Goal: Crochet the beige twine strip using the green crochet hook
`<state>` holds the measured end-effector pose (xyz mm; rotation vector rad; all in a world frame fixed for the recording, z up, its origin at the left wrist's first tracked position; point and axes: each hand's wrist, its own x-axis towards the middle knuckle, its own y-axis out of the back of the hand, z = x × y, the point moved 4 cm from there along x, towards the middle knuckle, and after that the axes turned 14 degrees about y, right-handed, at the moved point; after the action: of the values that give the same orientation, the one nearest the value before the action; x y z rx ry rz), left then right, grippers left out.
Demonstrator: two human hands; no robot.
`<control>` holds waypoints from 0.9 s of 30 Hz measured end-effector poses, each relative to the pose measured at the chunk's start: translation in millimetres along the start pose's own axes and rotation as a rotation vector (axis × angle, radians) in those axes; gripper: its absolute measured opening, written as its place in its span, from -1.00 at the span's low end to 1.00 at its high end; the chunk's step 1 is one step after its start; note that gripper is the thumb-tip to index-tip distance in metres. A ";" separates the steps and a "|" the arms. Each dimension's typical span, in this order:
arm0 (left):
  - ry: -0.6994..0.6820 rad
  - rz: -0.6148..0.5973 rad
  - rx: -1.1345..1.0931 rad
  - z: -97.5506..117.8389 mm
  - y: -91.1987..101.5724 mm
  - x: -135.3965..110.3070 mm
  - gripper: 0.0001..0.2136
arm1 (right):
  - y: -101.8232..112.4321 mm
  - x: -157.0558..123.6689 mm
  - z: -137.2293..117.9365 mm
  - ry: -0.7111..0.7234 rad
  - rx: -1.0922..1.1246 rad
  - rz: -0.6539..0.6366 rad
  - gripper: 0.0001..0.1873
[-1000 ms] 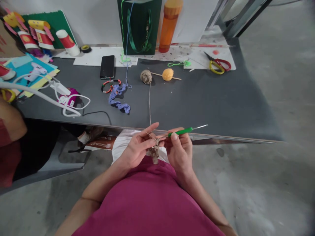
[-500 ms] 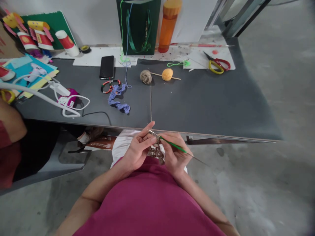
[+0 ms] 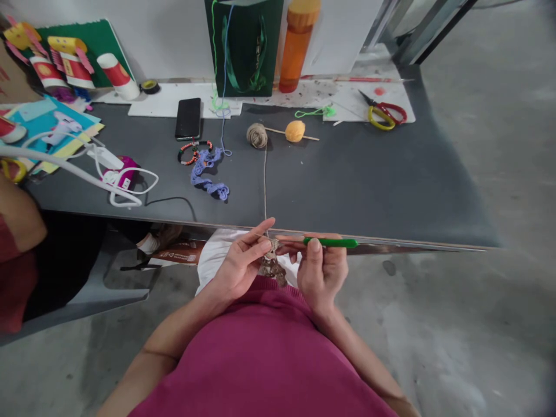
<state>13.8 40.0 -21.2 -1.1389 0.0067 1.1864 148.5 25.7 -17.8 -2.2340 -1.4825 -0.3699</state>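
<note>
Two hands [image 3: 238,266] [image 3: 321,272] above concrete floor [image 3: 456,324], beside grey table [image 3: 347,185].

Head-worn view facing forward, down over left hand [image 3: 238,267], right hand [image 3: 322,272], grey table [image 3: 347,191].

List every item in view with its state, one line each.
left hand, holding the brown crocheted piece
right hand, gripping the green crochet hook
twine ball, on the table, its strand running to the piece
scissors, closed, on paper
black phone, flat, screen dark
orange yarn ball, skewered on a stick
blue crocheted chain, lying loose and crumpled
</note>
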 end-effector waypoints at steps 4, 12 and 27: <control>-0.026 -0.010 0.020 -0.4 1.6 1.5 -0.59 | -2.8 2.8 4.0 -0.099 0.150 -0.021 -0.88; -0.050 -0.068 0.066 0.2 3.7 2.5 -0.62 | -3.4 5.7 6.0 -0.156 0.214 -0.049 -0.88; 0.042 -0.192 0.064 1.0 -1.7 -4.1 -0.56 | -2.9 5.9 -5.6 -0.129 0.251 -0.096 -0.87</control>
<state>12.7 37.9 -17.3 -1.0830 -0.0318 0.9857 148.2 28.6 -9.6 -2.0256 -1.6082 -0.0633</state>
